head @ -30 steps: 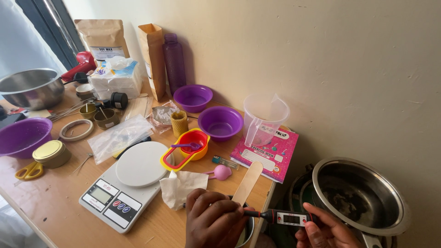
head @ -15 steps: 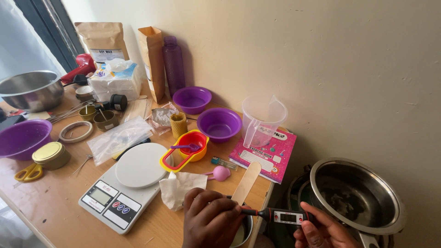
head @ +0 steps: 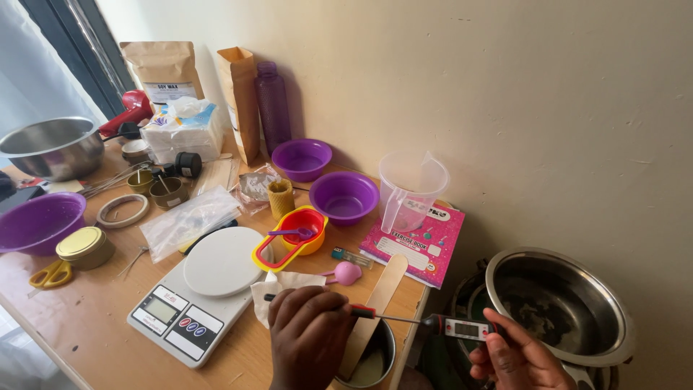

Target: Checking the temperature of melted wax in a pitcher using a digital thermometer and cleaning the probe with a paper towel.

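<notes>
Thermometer, digital probe type (head: pixel 462 328): black body with a small grey display, thin metal stem running left from it. You hold it level above the near right corner of the wooden table (head: pixel 86 325). Your right hand (head: pixel 520 357) grips the body end, fingers closed round it just beside the display. Your left hand (head: pixel 307 336) pinches a slim black-and-red sleeve (head: pixel 354 310) on the far end of the stem, fingers curled tight.

Small metal pot (head: pixel 375 357): directly under the stem, at the table's front edge, pale contents inside. A flat wooden stirring stick (head: pixel 375 303) leans in it, its upper end pointing towards the pink exercise book (head: pixel 415 245).

Large steel pan (head: pixel 559 307): off the table to the right, just past your right hand, empty-looking with a dull residue on the bottom.

Kitchen scale (head: pixel 195 303): white, round platform, left of your left hand. A crumpled white tissue (head: pixel 278 285) lies between the two, touching the scale.

Nested measuring cups (head: pixel 296 231): red, yellow and orange, behind the tissue, a purple spoon resting in them. A pink measuring spoon (head: pixel 348 272) lies near.

Clear plastic jug (head: pixel 411 189): stands on the pink book's far edge. Two purple bowls (head: pixel 345 196) sit to its left.

Far left: yellow scissors (head: pixel 49 275), gold tin (head: pixel 83 247), larger purple bowl (head: pixel 36 220), steel bowl (head: pixel 50 148).
</notes>
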